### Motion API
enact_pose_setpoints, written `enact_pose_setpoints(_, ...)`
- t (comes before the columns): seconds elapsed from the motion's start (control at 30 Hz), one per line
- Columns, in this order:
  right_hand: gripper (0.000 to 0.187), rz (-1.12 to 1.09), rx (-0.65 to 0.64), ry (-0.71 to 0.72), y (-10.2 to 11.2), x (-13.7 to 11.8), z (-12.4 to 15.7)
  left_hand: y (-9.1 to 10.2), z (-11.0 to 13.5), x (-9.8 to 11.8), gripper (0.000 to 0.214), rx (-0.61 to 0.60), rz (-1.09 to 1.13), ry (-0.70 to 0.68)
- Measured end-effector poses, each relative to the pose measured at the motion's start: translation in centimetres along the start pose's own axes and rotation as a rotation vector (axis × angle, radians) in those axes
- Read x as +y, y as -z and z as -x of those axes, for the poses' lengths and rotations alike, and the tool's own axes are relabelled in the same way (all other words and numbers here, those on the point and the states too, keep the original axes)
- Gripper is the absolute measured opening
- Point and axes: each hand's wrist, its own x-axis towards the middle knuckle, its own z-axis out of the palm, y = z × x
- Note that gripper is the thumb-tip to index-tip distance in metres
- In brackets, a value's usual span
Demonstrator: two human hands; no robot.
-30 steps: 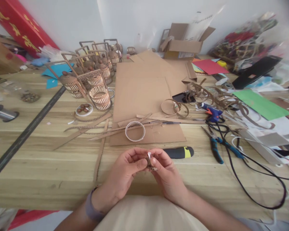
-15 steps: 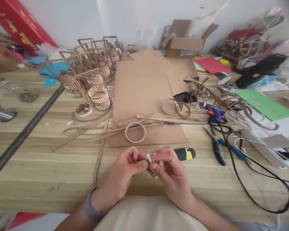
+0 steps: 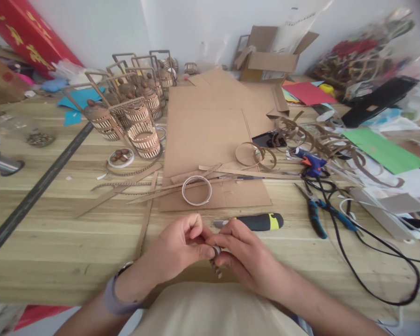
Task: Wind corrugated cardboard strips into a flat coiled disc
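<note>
Close to my body, both hands pinch a small piece of corrugated cardboard strip (image 3: 215,269). Its ridged end hangs down between them, and a whitish band shows near its top. My left hand (image 3: 178,247) has thumb and fingers closed on the strip's left side. From the right, my right hand (image 3: 243,254) grips it with fingers bent over the top; they partly hide it. Just beyond the right fingers lies a utility knife (image 3: 261,222) with a black and yellow handle, its blade pointing left. A ring of rolled strip (image 3: 210,190) rests on flat cardboard (image 3: 203,135) ahead.
Several small baskets (image 3: 145,140) with tall handles stand at the back left, beside a dish of brown beads (image 3: 121,157). On the right are pliers (image 3: 315,212), a blue glue gun (image 3: 312,165), looping black cable and curled cardboard strips (image 3: 294,133). An open box (image 3: 271,63) stands behind.
Both hands have drawn slightly nearer my body with the strip, baring the knife's blade. The right fingers have folded down over the white band, and the strip's ridged end hangs lower.
</note>
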Motion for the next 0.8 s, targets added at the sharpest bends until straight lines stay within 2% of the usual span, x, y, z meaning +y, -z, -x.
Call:
enact_pose_setpoints(0.13,0.025,0.086,-0.077,0.06,0.5,0.3,-0.2,-0.1,0.0,0.1,0.04,0.002,-0.107,-0.024)
enact_pose_setpoints(0.23,0.027,-0.065,-0.08,0.022,0.7,0.7,-0.6,-0.3,0.2,0.5,0.039,0.051,-0.22,-0.07)
enact_pose_setpoints(0.33,0.032,-0.276,-0.159,-0.054,1.2,1.0,-1.1,-0.4,0.6,1.0,0.036,0.088,-0.308,-0.085)
enact_pose_setpoints(0.47,0.017,-0.401,-0.223,-0.065,2.0,1.2,-1.8,-0.4,0.9,1.6,0.034,0.031,-0.322,-0.091)
enact_pose_setpoints(0.67,0.013,-0.372,-0.221,-0.089,3.1,1.0,-2.1,-0.5,0.9,1.8,0.035,0.03,-0.477,-0.119)
enact_pose_setpoints(0.73,0.015,-0.329,-0.215,-0.119,3.3,0.9,-2.2,-0.6,0.9,1.5,0.033,0.076,-0.571,-0.152)
enact_pose_setpoints(0.8,0.009,-0.251,-0.166,-0.126,3.3,0.7,-2.3,-0.8,0.9,1.1,0.031,0.163,-0.695,-0.213)
